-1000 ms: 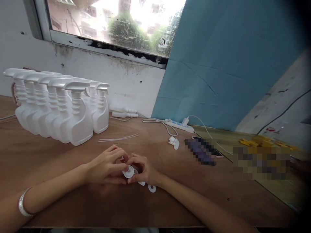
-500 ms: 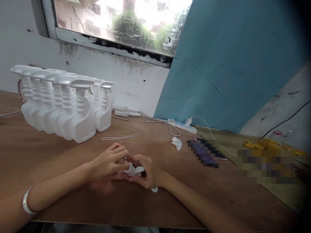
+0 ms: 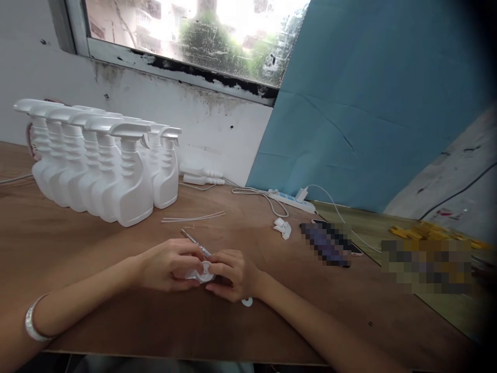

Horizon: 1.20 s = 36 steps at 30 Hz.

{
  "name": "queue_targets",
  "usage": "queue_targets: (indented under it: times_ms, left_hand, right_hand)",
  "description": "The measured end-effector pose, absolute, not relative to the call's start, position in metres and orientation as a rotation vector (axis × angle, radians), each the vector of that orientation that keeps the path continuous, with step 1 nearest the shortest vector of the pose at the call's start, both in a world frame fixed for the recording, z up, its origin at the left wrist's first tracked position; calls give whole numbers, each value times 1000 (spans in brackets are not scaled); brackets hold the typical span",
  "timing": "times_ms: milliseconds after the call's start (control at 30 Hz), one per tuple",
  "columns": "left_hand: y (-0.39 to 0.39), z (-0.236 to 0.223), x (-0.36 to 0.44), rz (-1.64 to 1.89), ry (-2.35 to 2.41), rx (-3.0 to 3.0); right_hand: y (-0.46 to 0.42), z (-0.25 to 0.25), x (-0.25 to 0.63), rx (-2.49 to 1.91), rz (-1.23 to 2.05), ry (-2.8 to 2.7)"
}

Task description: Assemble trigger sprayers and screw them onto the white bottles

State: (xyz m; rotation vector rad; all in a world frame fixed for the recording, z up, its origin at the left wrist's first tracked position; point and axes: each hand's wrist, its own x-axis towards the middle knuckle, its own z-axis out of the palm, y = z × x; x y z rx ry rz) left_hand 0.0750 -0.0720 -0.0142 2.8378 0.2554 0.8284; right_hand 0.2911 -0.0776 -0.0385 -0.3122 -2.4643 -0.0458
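Presently both hands meet low over the wooden surface (image 3: 116, 321), fingers curled together on one small white plastic part (image 3: 202, 272). My left hand (image 3: 171, 265) grips it from the left side, thumb and fingertips closed on its edge. My right hand (image 3: 234, 274) pinches the same part from the right; the two grips touch across it. The part sits between them, just above the surface, its round face showing. A thin metal rod (image 3: 194, 241) slants up and away from the grip, behind my left fingers; whether it joins the part I cannot tell. A white disc (image 3: 247, 302) lies on the surface just under my right wrist. Another white piece (image 3: 282, 228) lies farther off, beyond the right hand. White spray bottles (image 3: 104, 171) stand in a tight row well beyond my left hand. Thin white tubes (image 3: 193, 217) lie between bottles and grip.
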Motion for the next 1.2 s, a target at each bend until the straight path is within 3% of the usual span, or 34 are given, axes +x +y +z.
queue_targets:
  times_ms: [367, 1200]
  left_hand:
    - [-74, -14, 78, 887, 175, 2879]
    - [-73, -16, 75, 864, 214, 2904]
  right_hand:
    - [-75, -43, 289, -211, -288, -2351]
    - [-76, -44, 289, -285, -42, -2394]
